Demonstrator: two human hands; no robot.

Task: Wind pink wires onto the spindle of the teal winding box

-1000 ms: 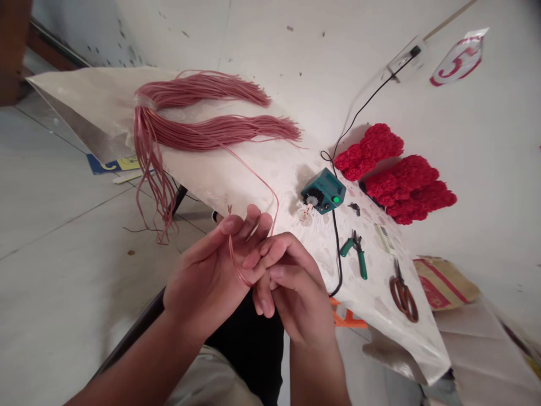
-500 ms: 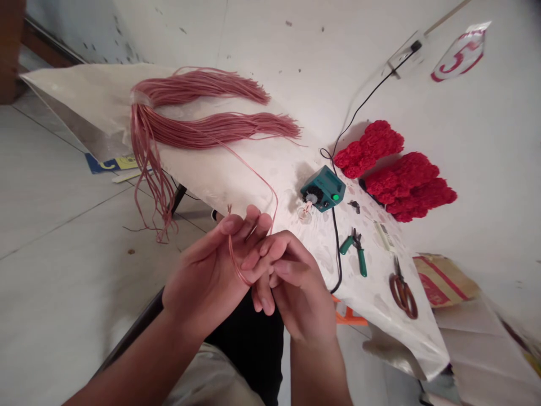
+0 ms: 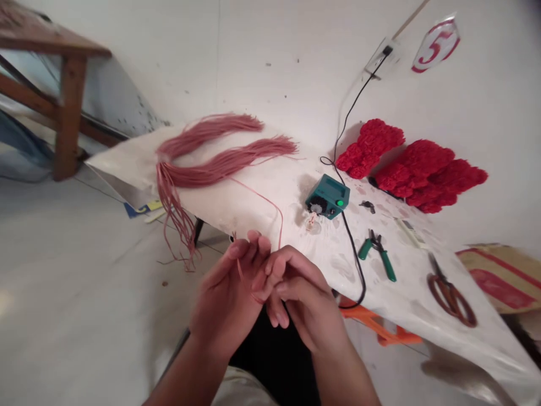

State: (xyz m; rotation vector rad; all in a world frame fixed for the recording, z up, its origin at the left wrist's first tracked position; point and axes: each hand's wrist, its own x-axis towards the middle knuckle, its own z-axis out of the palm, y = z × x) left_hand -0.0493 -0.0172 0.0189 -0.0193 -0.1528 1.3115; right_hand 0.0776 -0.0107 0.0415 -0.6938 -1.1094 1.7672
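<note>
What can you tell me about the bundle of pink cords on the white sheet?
The bundle of pink cords is many thin, smooth, plastic-looking strands gathered near one end. Two long tails fan out across the white sheet, a looser hank hangs over the sheet's edge, and one single strand runs off to the person's left hand.

- Far wall, upper right: white diamond-shaped paper sign (image 3: 435,44) bearing a large red numeral "5", legible, inside a red border.
- Right edge: tan cardboard carton (image 3: 499,279) with red printed bands; no wording legible.
- Tabletop, right of centre: narrow white printed strip (image 3: 409,232); markings too small to read.
- Floor, beneath the far left of the table: blue-and-yellow printed card (image 3: 141,209), partly hidden; lettering not legible.
- Teal plastic control box (image 3: 327,196): no readable marking found.
</note>
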